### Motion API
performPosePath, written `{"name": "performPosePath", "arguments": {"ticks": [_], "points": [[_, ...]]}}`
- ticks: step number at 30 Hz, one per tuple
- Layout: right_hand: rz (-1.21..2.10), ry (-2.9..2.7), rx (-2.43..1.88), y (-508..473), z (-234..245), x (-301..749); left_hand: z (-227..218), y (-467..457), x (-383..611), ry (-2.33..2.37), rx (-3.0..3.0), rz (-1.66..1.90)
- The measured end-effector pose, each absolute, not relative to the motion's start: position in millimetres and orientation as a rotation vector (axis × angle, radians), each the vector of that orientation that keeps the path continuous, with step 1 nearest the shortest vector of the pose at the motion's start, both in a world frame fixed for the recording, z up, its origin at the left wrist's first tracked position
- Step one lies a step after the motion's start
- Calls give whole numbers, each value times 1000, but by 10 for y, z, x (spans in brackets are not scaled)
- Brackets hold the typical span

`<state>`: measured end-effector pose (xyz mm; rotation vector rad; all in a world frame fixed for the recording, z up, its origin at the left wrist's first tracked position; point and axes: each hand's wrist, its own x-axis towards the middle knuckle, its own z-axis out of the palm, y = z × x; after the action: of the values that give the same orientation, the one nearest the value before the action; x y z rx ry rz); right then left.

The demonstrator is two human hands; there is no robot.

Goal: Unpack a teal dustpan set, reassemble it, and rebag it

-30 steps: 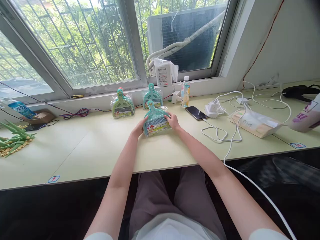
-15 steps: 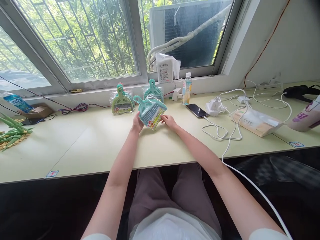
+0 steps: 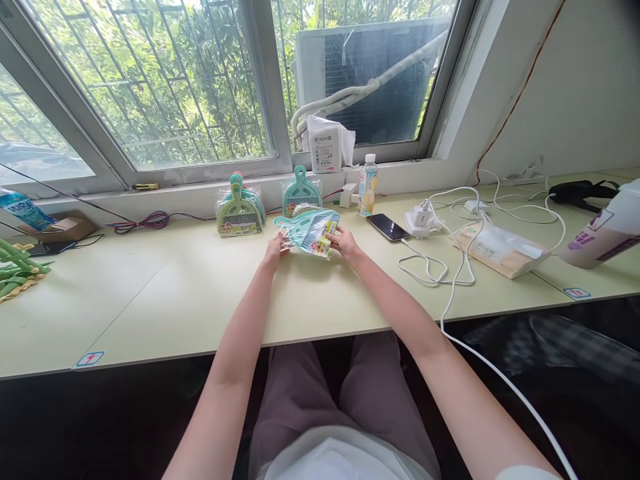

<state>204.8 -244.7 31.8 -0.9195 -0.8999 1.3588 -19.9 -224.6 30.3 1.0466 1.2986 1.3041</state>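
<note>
Dustpan pack [image 3: 311,233], prob. more packs [image 3: 239,215] behind

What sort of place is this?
Probably a room in a home or small office: a long desk runs beneath a barred window, with a phone and a charger on it.

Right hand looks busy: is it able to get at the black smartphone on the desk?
Probably yes. The right hand rests on the teal plastic-wrapped dustpan set, and the black smartphone lies close by on the pale green desk, with nothing between them. It would need to let go first.
</note>
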Motion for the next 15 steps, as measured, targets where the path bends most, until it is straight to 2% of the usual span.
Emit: {"name": "performPosePath", "arguments": {"ticks": [11, 15], "points": [[1336, -1190, -1014, -2468, 434, 2253, 484, -2267, -525, 1452, 1321, 1761], [1423, -1403, -999, -2501, 419, 2326, 451, -2281, -538, 1563, 1614, 1434]]}}
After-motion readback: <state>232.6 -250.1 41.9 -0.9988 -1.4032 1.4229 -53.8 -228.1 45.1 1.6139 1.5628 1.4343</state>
